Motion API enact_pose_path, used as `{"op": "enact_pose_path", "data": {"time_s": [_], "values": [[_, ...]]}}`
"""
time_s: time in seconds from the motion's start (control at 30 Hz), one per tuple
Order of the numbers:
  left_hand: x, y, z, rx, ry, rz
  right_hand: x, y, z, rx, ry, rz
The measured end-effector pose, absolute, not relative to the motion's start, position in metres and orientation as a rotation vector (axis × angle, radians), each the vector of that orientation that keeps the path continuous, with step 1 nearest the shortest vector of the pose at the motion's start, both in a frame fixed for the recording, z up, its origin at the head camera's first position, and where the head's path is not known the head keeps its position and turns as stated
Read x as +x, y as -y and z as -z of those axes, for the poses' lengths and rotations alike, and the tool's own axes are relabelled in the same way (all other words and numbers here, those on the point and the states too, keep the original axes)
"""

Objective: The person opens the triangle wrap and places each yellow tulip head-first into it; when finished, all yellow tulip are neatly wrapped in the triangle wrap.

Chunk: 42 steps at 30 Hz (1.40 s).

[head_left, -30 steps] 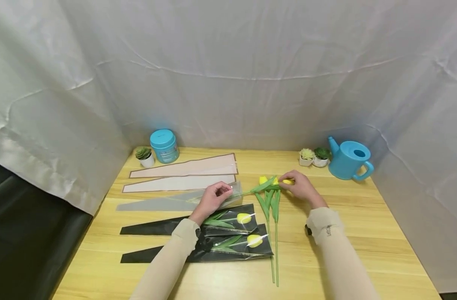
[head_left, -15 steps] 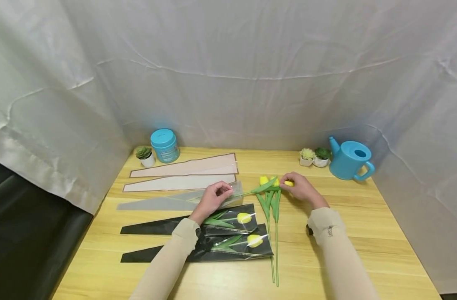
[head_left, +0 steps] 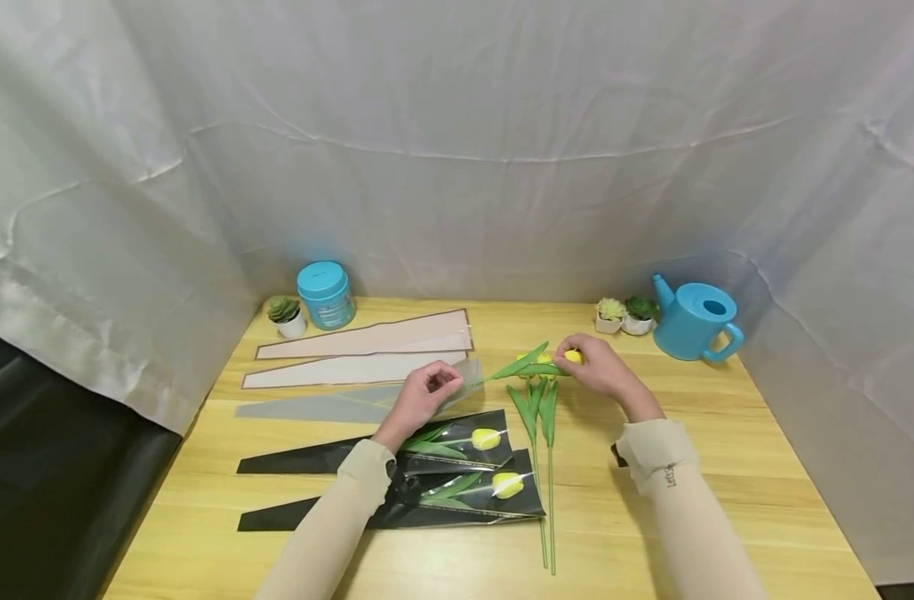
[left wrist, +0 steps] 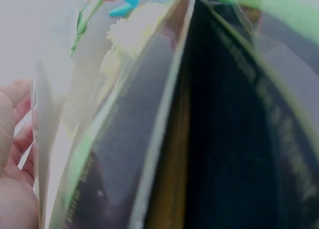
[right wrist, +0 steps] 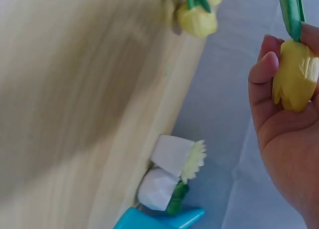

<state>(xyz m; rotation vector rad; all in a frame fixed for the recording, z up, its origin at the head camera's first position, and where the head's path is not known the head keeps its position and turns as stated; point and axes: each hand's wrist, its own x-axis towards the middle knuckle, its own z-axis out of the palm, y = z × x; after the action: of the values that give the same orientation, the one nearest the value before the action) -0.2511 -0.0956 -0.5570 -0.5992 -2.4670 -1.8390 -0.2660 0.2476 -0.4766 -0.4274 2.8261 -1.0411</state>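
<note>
My right hand [head_left: 595, 364] holds a yellow tulip [right wrist: 296, 75] just below its bloom, which rests inside the curled fingers in the right wrist view. Its green leaves [head_left: 527, 364] point left, and its stem runs into the open end of a grey clear-fronted flower sleeve [head_left: 299, 405]. At that end my left hand [head_left: 425, 394] pinches the sleeve's film; the left wrist view shows fingers [left wrist: 20, 149] against a clear edge. Two more tulips [head_left: 550, 417] lie with stems toward me, their blooms partly behind the held one. Nearer me, two black sleeves [head_left: 292, 457] each contain a yellow tulip.
Behind the grey sleeve lie a white sleeve [head_left: 344, 369] and a pink sleeve [head_left: 359, 335]. A blue jar [head_left: 326, 296] and a potted succulent [head_left: 287, 317] stand back left. Two small potted plants [head_left: 610, 315] and a blue watering can [head_left: 695, 323] stand back right.
The right hand has risen slightly and shifted a little left, bringing the held tulip's leaves with it. The left hand stays at the sleeve's mouth. The whole view has shifted slightly.
</note>
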Motion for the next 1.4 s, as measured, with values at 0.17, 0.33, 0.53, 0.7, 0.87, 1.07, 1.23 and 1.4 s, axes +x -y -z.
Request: {"op": "enact_pose_path", "data": {"time_s": [0.17, 0.33, 0.53, 0.7, 0.87, 1.07, 1.23, 1.4], "values": [[-0.248, 0.095, 0.553, -0.591, 2.475, 1.811, -0.262, -0.239, 0.471, -0.466, -2.833, 1.045], [-0.245, 0.093, 0.552, -0.602, 2.479, 1.776, -0.257, -0.229, 0.469, -0.471, -2.821, 1.054], [-0.242, 0.09, 0.551, -0.649, 2.444, 1.728, -0.254, -0.218, 0.47, -0.465, -2.796, 1.063], [-0.241, 0.088, 0.551, -0.66, 2.433, 1.724, -0.253, -0.211, 0.471, -0.486, -2.793, 1.083], [-0.241, 0.085, 0.551, -0.671, 2.432, 1.71, -0.252, -0.205, 0.474, -0.497, -2.793, 1.084], [-0.242, 0.081, 0.551, -0.704, 2.41, 1.705, -0.252, -0.198, 0.476, -0.489, -2.775, 1.109], [-0.242, 0.079, 0.552, -0.717, 2.411, 1.681, -0.251, -0.192, 0.479, -0.521, -2.78, 1.113], [-0.241, 0.079, 0.549, -0.708, 2.4, 1.678, -0.252, -0.189, 0.482, -0.506, -2.783, 1.114]]}}
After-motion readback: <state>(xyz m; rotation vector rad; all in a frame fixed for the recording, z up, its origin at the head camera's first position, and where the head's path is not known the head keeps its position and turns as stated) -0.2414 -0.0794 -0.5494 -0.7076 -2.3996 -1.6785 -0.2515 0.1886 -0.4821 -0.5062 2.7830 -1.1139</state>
